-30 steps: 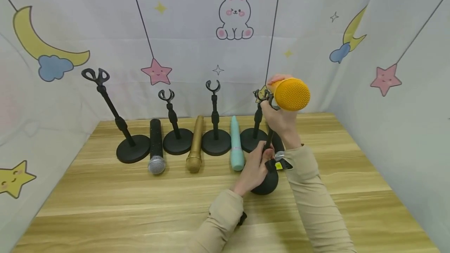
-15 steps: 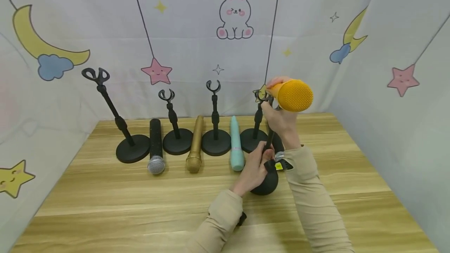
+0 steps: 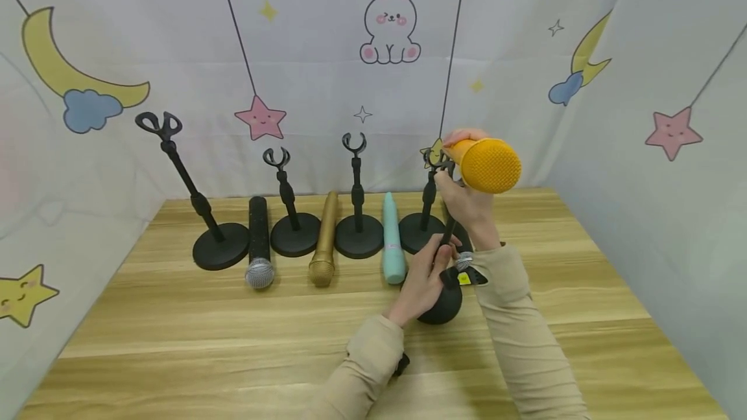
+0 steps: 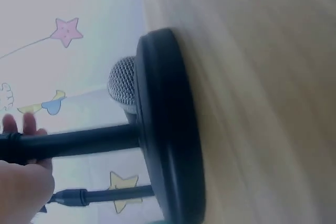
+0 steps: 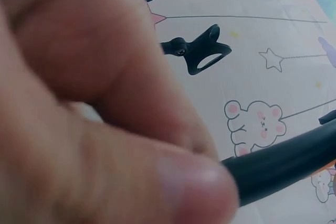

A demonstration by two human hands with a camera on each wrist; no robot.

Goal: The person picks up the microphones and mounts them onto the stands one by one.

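In the head view the right hand (image 3: 471, 206) curls round the handle of the orange microphone (image 3: 492, 166), whose mesh head juts past the grip beside the near stand's (image 3: 441, 306) top, while the left hand (image 3: 421, 284) grips that stand's pole; the teal microphone (image 3: 393, 245) lies near on the left, and bare tabletop (image 3: 262, 355) stretches toward the person. The left wrist view shows a silver-meshed microphone (image 4: 122, 81) just behind the base. In the right wrist view, thumb and finger pinch a black clip piece (image 5: 283, 163).
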